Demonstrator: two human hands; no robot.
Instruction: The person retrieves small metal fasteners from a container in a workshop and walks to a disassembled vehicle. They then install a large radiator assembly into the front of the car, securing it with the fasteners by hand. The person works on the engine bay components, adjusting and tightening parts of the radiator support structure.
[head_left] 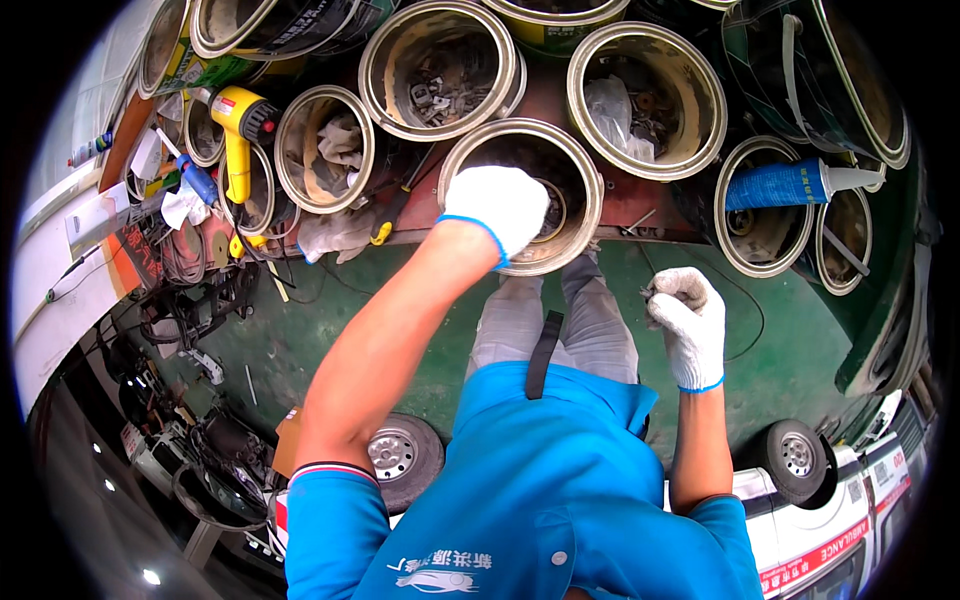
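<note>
Nearest the camera, wears a blue shirt [540, 470] with white printed characters and an animal emblem [438, 581] on the chest; holds the left hand [497, 212], gloved in white with a blue cuff, over the left part of the mouth of the middle bucket [580, 185], at the front edge of the red worktop [625, 203]; cannot tell whether released or clenched there, with those fingers hidden; grasps small grey pieces [648, 293] between the curled fingers of the right hand [692, 315], likewise gloved, to the right of that bucket and clear of the worktop; has, beyond, a bucket of metal parts [392, 70] and a bucket with a clear plastic bag [700, 95]; shows lettering on the blue tube [770, 187], lying across a bucket mouth at the right, and a small label on the yellow heat gun [237, 165] at the left; shows also white characters along the red band [812, 562] of a white vehicle [745, 520], lower right.
</note>
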